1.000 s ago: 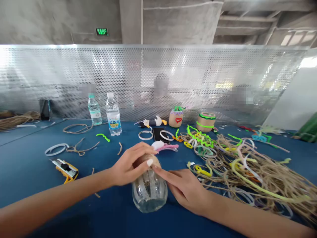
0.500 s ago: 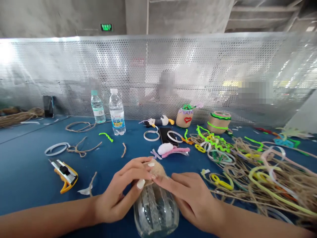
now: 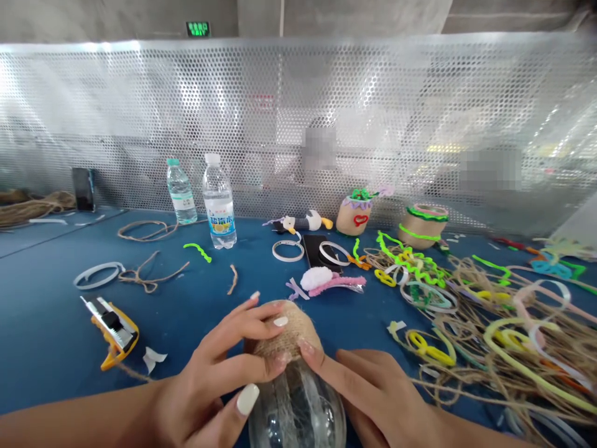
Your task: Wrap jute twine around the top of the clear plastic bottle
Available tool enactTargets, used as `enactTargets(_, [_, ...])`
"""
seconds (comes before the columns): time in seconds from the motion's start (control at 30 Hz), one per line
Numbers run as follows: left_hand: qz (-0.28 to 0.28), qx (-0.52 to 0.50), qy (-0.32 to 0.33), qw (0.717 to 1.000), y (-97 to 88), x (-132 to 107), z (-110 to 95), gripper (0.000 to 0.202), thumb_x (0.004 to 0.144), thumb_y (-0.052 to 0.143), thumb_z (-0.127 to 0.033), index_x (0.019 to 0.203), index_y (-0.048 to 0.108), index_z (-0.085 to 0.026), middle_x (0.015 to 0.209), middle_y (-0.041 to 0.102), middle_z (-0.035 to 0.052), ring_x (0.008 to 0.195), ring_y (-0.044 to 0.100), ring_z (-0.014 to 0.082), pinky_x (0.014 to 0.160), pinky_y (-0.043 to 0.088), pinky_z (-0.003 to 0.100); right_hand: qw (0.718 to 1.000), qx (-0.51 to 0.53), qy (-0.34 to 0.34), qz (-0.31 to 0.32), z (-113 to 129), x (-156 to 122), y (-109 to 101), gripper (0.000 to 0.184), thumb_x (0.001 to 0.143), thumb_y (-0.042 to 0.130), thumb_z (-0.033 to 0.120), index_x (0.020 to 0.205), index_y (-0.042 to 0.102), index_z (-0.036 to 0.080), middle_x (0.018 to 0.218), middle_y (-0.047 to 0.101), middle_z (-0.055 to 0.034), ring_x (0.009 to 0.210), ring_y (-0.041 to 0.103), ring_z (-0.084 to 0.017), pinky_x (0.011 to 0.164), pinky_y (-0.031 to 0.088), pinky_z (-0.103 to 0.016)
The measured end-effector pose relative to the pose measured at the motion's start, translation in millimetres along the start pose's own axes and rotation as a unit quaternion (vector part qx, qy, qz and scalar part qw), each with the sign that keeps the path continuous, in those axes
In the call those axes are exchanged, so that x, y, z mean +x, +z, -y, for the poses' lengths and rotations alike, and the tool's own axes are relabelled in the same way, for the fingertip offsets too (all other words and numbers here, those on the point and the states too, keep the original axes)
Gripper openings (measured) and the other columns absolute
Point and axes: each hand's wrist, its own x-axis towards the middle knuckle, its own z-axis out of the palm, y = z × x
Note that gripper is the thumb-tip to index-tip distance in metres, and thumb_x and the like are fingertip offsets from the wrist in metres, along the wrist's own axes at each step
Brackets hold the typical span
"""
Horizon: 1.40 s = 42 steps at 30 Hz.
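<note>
A clear plastic bottle (image 3: pixel 298 410) lies on the blue table (image 3: pixel 56 348) at the bottom centre, its far end wrapped in brown jute twine (image 3: pixel 289 330). My left hand (image 3: pixel 219 379) curls around the bottle's left side, fingertips pressed on the twine wrap. On the right side my right hand (image 3: pixel 373 392) rests against the bottle, with its fingertips touching the edge of the wrap. Both hands grip the bottle.
A yellow utility knife (image 3: pixel 112 326) lies to the left. Two water bottles (image 3: pixel 218 202) stand at the back by a perforated metal screen (image 3: pixel 298 124). A heap of jute twine and coloured pipe cleaners (image 3: pixel 504 323) fills the right. Two twine-wrapped pots (image 3: pixel 354 214), tape rings and a phone lie beyond.
The bottle and both hands have come closer to me and lower in view. My left fingers have slid further over the twine wrap.
</note>
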Motion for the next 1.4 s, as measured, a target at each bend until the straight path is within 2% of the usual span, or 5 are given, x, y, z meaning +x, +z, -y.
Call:
enactTargets(0.23, [-0.013, -0.013, -0.004, 1.0, 1.7, 4.0, -1.5, 0.032, 0.089, 0.039, -0.028, 0.117, 0.05, -0.016, 0.114, 0.051, 0.0162, 0.123, 0.045, 0.035, 0.095, 0.047, 0.052, 0.999, -0.025, -0.001, -0.022, -1.0, -0.6, -0.9, 0.052, 0.098, 0.023, 0.018, 0.149, 0.014, 0.019, 0.067, 0.059, -0.003, 0.058, 0.058, -0.016, 0.052, 0.047, -0.026])
enactTargets(0.5, [-0.021, 0.074, -0.019, 0.997, 5.9, -4.7, -9.6, 0.049, 0.091, 0.033, -0.037, 0.132, 0.045, -0.013, 0.126, 0.056, 0.0121, 0.123, 0.047, 0.0278, 0.113, 0.024, 0.043, 0.999, 0.003, -0.002, 0.035, -1.2, 0.0, -1.2, 0.052, 0.098, 0.024, 0.02, 0.149, 0.012, 0.02, 0.069, 0.059, -0.0019, 0.057, 0.056, -0.015, 0.053, 0.048, -0.026])
enactTargets(0.73, [0.068, 0.043, 0.031, 0.996, -5.0, 1.6, -0.7, 0.057, 0.09, 0.031, -0.037, 0.14, 0.036, -0.01, 0.134, 0.052, 0.0144, 0.122, 0.05, 0.0284, 0.105, 0.039, 0.042, 0.999, -0.014, -0.013, 0.028, -3.5, 3.0, 0.2, 0.053, 0.098, 0.021, 0.021, 0.149, 0.01, 0.021, 0.063, 0.057, -0.0001, 0.049, 0.051, -0.015, 0.046, 0.043, -0.025])
enactTargets(1.1, [0.008, 0.018, 0.019, 1.0, -4.4, 2.1, -4.1, 0.046, 0.092, 0.033, -0.029, 0.13, 0.05, -0.009, 0.123, 0.061, 0.0138, 0.116, 0.056, 0.0255, 0.101, 0.047, 0.038, 0.997, -0.051, -0.019, -0.055, -7.4, 3.9, 6.2, 0.051, 0.098, 0.021, 0.018, 0.149, 0.018, 0.022, 0.057, 0.045, 0.0023, 0.045, 0.043, -0.011, 0.04, 0.034, -0.021])
enactTargets(1.4, [-0.022, 0.067, 0.029, 0.997, -2.3, 3.5, -3.2, 0.047, 0.091, 0.032, -0.026, 0.133, 0.048, -0.012, 0.113, 0.066, 0.0125, 0.109, 0.06, 0.0252, 0.092, 0.053, 0.04, 0.997, -0.063, 0.0, -0.036, -4.9, 6.3, 7.4, 0.051, 0.096, 0.028, 0.016, 0.147, 0.025, 0.021, 0.059, 0.047, 0.0026, 0.048, 0.044, -0.012, 0.041, 0.034, -0.021])
